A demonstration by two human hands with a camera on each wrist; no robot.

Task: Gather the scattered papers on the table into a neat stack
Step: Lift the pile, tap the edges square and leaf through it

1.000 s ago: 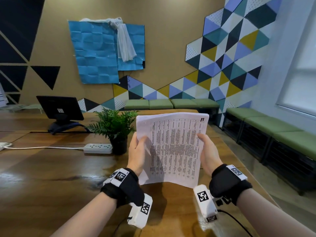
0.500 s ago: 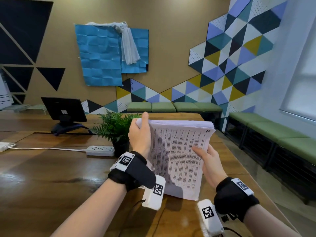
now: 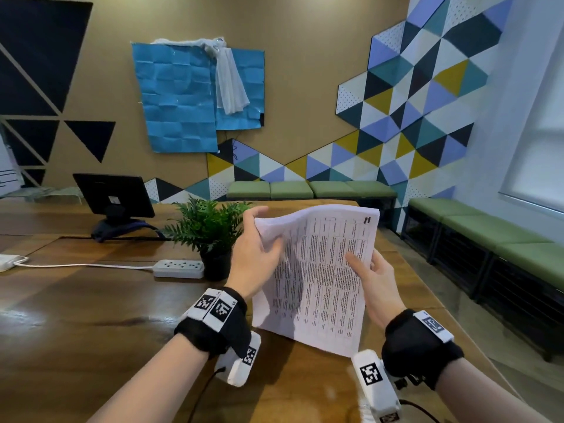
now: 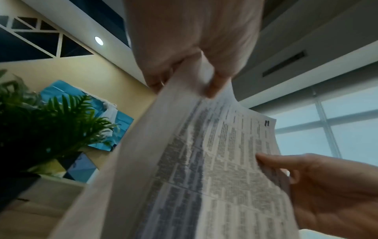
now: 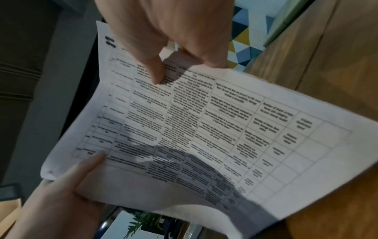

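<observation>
Farthest left on the wooden table (image 3: 76,315): a dark monitor (image 3: 114,195) on its stand, then a white power strip (image 3: 178,268) with its cord, then a small potted fern (image 3: 210,230). Next, the left hand (image 3: 259,254), fingers curled over the upper left corner of the papers (image 3: 323,279) and bending that corner toward the person, thumb and fingers pinching the sheets in the left wrist view (image 4: 192,64). Held up above the table between both hands, tilted, lower edge close to the wood: a thick white sheaf, top page printed with a dense grid of small blurred text and a bold dark mark at the upper right corner, edges roughly flush, left part shaded. Rightmost, the right hand (image 3: 375,282) clasping the right edge, thumb pressed flat on the printed face, fingers behind.
</observation>
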